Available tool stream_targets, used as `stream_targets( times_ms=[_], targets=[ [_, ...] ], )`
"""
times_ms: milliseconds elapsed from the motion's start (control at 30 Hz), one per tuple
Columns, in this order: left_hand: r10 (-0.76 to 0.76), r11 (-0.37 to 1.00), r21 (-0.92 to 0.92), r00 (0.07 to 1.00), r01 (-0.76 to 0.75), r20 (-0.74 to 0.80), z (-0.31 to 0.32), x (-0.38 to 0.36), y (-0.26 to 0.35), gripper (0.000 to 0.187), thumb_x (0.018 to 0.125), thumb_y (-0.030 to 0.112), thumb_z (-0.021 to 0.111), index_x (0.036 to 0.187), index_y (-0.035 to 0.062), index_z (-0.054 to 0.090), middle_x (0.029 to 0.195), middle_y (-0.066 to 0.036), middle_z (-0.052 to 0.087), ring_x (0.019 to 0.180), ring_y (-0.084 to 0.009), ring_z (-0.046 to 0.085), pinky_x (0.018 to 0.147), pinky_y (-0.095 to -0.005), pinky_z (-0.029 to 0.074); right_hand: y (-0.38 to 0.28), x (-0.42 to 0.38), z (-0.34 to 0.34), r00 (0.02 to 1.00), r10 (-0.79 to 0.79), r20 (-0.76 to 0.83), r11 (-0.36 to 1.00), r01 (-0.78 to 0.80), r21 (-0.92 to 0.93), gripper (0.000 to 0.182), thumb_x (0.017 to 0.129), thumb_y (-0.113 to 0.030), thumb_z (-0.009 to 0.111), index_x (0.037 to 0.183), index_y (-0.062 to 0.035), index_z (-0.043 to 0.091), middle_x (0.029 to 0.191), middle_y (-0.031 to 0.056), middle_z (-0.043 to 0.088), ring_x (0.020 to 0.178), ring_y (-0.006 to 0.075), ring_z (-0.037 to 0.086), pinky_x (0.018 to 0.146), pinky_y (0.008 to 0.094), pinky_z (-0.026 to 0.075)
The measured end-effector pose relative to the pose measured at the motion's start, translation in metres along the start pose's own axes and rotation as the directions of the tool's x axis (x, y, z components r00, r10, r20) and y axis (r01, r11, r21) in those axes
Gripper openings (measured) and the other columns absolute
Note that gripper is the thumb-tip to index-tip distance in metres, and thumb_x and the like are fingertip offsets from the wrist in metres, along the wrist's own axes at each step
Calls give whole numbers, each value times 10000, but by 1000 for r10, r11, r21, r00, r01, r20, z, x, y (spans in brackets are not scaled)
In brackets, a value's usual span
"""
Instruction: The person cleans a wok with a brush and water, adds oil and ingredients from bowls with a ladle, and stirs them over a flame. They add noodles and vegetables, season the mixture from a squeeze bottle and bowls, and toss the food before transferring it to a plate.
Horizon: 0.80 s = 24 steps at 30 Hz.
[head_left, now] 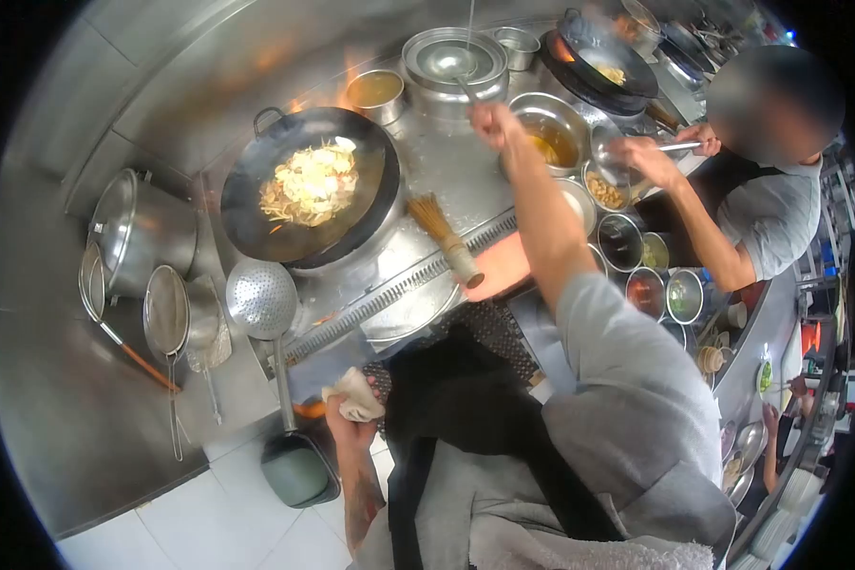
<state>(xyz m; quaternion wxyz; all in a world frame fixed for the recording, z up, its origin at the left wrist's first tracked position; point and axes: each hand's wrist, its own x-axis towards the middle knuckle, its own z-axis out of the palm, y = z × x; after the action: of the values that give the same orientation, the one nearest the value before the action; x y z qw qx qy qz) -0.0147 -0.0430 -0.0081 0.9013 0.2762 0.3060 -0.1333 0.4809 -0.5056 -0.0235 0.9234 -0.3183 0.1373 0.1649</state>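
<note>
My right hand [497, 125] reaches across the stove, closed around the handle of a ladle [449, 63]. The ladle's bowl is over a round metal pot [454, 90], where a thin stream of water comes down from above. Low at my side, my left hand [350, 426] grips a folded beige cloth [356, 396]. A black wok [369, 204] on the left burner holds shredded yellowish food [312, 185]. Between wok and my right arm lies a bamboo wok brush [442, 239]. A perforated skimmer [261, 299] rests with its handle toward my left hand.
Flames show behind the wok, near a pot of yellowish liquid [375, 95]. A co-worker [769, 214] at the right holds a ladle-like tool near several ingredient containers. Strainers [167, 313] and a lidded stockpot [147, 228] stand left. A second wok [603, 71] is at the back right.
</note>
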Motion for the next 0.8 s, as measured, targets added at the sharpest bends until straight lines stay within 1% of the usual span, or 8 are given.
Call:
stream_targets(
  times_ms=[233, 333, 367, 467, 667, 700, 733, 800],
  targets=[
    [-43, 996, 76, 997, 38, 64, 35, 14, 19, 586, 810, 293, 512, 1334, 30, 494, 1094, -188, 641, 875, -300, 638, 760, -404, 544, 84, -122, -11, 987, -142, -70, 966, 123, -228, 124, 963, -166, 519, 881, -75, 540, 661, -21, 438, 497, 49, 405, 400, 196, 299],
    [-13, 998, 69, 994, 5, 112, 31, 25, 31, 602, 806, 299, 520, 1344, 29, 487, 1099, -188, 632, 882, -302, 626, 764, -418, 531, 91, -168, -31, 849, -497, -177, 433, 67, -899, 257, 927, -220, 556, 1024, 15, 587, 831, 186, 633, 637, 318, 617, 571, 397, 489],
    [14, 998, 51, 996, -19, 93, 28, 27, 34, 613, 803, 303, 524, 1350, 30, 484, 1104, -187, 629, 880, -303, 624, 760, -425, 527, 98, -180, -38, 771, -627, -111, 138, -31, -990, 322, 913, -238, 564, 1066, 45, 585, 907, 268, 668, 731, 432, 665, 669, 470, 529],
    [43, 999, 22, 994, -45, 103, 17, 34, 47, 653, 792, 321, 546, 1371, 28, 473, 1119, -189, 624, 883, -303, 620, 753, -433, 520, 88, -217, 2, 705, -709, 8, -121, -110, -987, 401, 896, -274, 554, 1080, 80, 601, 1000, 346, 635, 927, 526, 624, 821, 513, 510],
    [59, 998, -23, 992, -57, 112, -9, 44, 90, 657, 800, 332, 555, 1381, 38, 470, 1131, -192, 623, 871, -304, 622, 762, -435, 519, 35, -50, 36, 713, -699, 52, -385, -314, -868, 290, 810, -158, 588, 950, 81, 673, 932, 308, 679, 881, 430, 693, 761, 461, 558],
    [85, 996, -39, 990, -81, 115, -14, 47, 97, 655, 804, 335, 551, 1383, 41, 470, 1132, -192, 624, 865, -303, 624, 764, -435, 519, 15, -13, 46, 709, -703, 58, -386, -311, -869, 290, 810, -158, 588, 950, 81, 673, 932, 308, 679, 881, 430, 693, 761, 461, 558],
    [86, 996, -39, 990, -82, 115, -17, 45, 104, 655, 804, 335, 551, 1383, 41, 470, 1132, -192, 624, 865, -303, 624, 764, -435, 519, -8, 24, 57, 813, -556, -173, 128, -121, -984, 186, 807, -114, 577, 893, 34, 649, 829, 225, 644, 764, 344, 656, 657, 407, 532],
    [106, 991, -94, 988, -95, 116, -23, 39, 114, 657, 808, 337, 548, 1388, 40, 462, 1147, -197, 618, 873, -304, 624, 769, -436, 520, -28, 75, 75, 983, -22, -184, 950, -37, -310, 62, 801, -27, 555, 780, -62, 603, 622, 58, 575, 530, 174, 583, 448, 298, 482]
  ],
)
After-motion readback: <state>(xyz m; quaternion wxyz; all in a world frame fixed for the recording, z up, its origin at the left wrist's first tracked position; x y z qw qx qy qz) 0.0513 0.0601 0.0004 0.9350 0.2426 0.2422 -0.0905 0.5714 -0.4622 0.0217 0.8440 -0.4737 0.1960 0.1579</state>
